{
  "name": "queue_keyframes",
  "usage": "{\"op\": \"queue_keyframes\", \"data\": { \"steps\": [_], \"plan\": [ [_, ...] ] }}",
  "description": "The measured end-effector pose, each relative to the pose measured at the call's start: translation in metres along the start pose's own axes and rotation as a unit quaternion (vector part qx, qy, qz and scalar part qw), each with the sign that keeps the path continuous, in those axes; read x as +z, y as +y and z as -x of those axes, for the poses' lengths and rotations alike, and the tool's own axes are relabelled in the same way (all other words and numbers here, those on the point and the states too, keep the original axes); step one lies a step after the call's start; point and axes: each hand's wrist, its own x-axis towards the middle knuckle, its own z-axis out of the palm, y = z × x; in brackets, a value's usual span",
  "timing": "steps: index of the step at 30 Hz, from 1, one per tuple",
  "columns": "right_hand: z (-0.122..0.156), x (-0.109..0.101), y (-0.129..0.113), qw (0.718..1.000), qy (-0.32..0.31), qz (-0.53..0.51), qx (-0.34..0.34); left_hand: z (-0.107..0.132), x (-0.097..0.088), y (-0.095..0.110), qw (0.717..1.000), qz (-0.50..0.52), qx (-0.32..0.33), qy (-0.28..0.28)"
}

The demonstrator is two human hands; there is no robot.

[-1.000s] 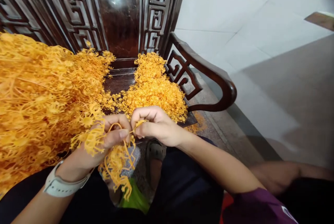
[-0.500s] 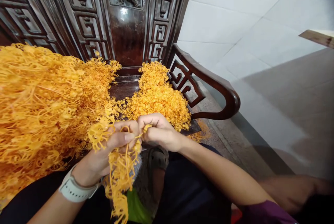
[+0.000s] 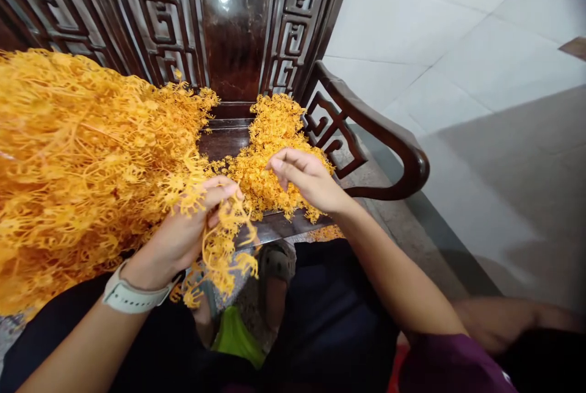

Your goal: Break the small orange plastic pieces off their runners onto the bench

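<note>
My left hand [image 3: 208, 204] is closed on a strand of yellow-orange plastic flower pieces [image 3: 224, 259], which hangs below the fingers and also spreads over the back of the hand. A pale watch band circles that wrist. Over the smaller pile of loose yellow flower pieces [image 3: 274, 127], my right hand [image 3: 306, 179] is held with thumb and forefinger close together. Anything between those fingertips is too small to make out against the pile. To the left, a much larger heap of long-stemmed yellow flower strands [image 3: 91, 161] reaches up close to my left hand.
Both piles lie on a dark carved wooden bench [image 3: 224, 140] with an openwork back. Its curved armrest [image 3: 379, 118] stands right of the small pile. Between my legs is a bright green object [image 3: 238, 338]. A tiled wall [image 3: 434, 14] rises at the right.
My hands were together on the strand and are now apart. The right hand has moved up and right, over the small pile. The left keeps the strand. The view has shifted slightly.
</note>
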Motion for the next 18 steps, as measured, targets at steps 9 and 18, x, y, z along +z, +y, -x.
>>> {"op": "queue_keyframes", "data": {
  "steps": [9,18],
  "plan": [
    [-0.012,-0.057,0.028,0.921,0.072,0.382,0.029,-0.006,0.004,-0.020,0.999,0.008,0.045,-0.022],
    [0.016,0.011,-0.012,0.987,-0.144,-0.070,-0.021,-0.009,0.004,-0.020,0.996,-0.043,0.073,-0.021]
  ]
}}
